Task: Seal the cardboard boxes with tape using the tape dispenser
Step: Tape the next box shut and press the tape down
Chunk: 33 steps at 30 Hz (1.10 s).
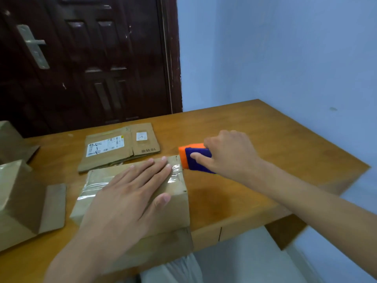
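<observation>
Left hand (126, 193) flat, fingers straight, pressing taped brown cardboard box (175, 203) on wooden tabletop (255, 139); right hand (230, 154) grips orange-purple tape dispenser (190, 158) at box's far-right corner.

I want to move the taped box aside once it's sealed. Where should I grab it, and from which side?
Judging by its pose, grip the box across its two long side walls, coming down from above. The top is flat and slick with tape, so there is nothing to pinch there. The near end overhangs the table edge. The left hand already lies flat on top; the right hand holds the dispenser.
</observation>
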### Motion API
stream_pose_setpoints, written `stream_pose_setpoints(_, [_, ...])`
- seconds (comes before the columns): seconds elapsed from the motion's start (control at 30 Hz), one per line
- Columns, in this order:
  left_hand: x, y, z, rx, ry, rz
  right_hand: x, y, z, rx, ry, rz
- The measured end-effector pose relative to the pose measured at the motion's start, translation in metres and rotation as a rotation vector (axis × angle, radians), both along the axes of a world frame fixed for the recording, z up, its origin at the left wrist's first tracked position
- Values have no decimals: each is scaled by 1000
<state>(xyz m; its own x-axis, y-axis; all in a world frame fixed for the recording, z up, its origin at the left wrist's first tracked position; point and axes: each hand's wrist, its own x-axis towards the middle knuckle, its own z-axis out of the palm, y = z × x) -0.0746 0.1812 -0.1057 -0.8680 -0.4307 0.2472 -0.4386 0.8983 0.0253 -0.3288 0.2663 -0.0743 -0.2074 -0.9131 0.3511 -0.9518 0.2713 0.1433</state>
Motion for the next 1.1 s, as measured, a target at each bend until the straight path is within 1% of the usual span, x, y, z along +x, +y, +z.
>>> stream_pose_setpoints(0.07, [0,2,1,5,-28,10,-5,2,-26,-86,73,-8])
stream_pose_setpoints(0.13, [-1,6,0,3,-32,19,-13,1,-56,-122,82,-49])
stream_pose_setpoints(0.23, [-2,8,0,28,-28,15,-14,-3,-91,-44,52,-183])
stream_pose_setpoints(0.33, [-2,6,-1,30,-34,-3,1,2,-97,6,-37,-307])
stream_pose_setpoints(0.37, [-4,7,-1,27,-35,0,7,8,-93,-38,-70,-326])
stream_pose_setpoints(0.4, [-5,9,-1,24,-22,5,14,13,-89,-123,-122,-314])
stream_pose_setpoints(0.43, [-7,10,-1,17,6,15,25,19,-79,-245,-241,-263])
stream_pose_setpoints(0.47, [-8,11,0,37,50,24,40,23,-64,-339,-433,-181])
stream_pose_setpoints(0.5, [-9,11,2,97,123,37,57,25,-49,-398,-667,-80])
stream_pose_setpoints(0.53, [-8,9,6,196,251,37,72,23,-39,-404,-867,17])
stream_pose_setpoints(0.57, [-6,7,9,334,431,18,85,20,-31,-338,-994,62])
stream_pose_setpoints(0.6, [-2,6,13,477,638,3,95,16,-28,-239,-997,77])
stream_pose_setpoints(0.63, [3,4,16,541,802,18,100,11,-31,-174,-948,90])
stream_pose_setpoints(0.67, [9,2,17,518,904,75,105,8,-31,-135,-892,89])
stream_pose_setpoints(0.7, [17,-1,18,462,958,161,108,6,-27,-122,-862,79])
stream_pose_setpoints(0.73, [25,-4,19,428,969,263,109,3,-25,-116,-844,79])
stream_pose_setpoints(0.77, [34,-9,18,442,933,372,108,2,-23,-102,-825,75])
stream_pose_setpoints(0.8, [41,-13,16,523,873,467,107,1,-19,-68,-802,49])
stream_pose_setpoints(0.83, [45,-17,15,678,822,527,107,1,-14,-33,-786,15])
stream_pose_setpoints(0.87, [49,-19,13,874,787,545,109,-1,-9,2,-778,-24])
stream_pose_setpoints(0.9, [49,-17,11,1030,774,526,112,-6,-5,27,-774,-62])
stream_pose_setpoints(0.93, [47,-14,9,1111,790,484,116,-11,-1,46,-761,-97])
stream_pose_setpoints(1.03, [42,-13,2,1179,960,439,130,-30,5,122,-683,-235])
stream_pose_setpoints(1.1, [41,-14,-2,1168,988,457,135,-35,3,153,-648,-297])
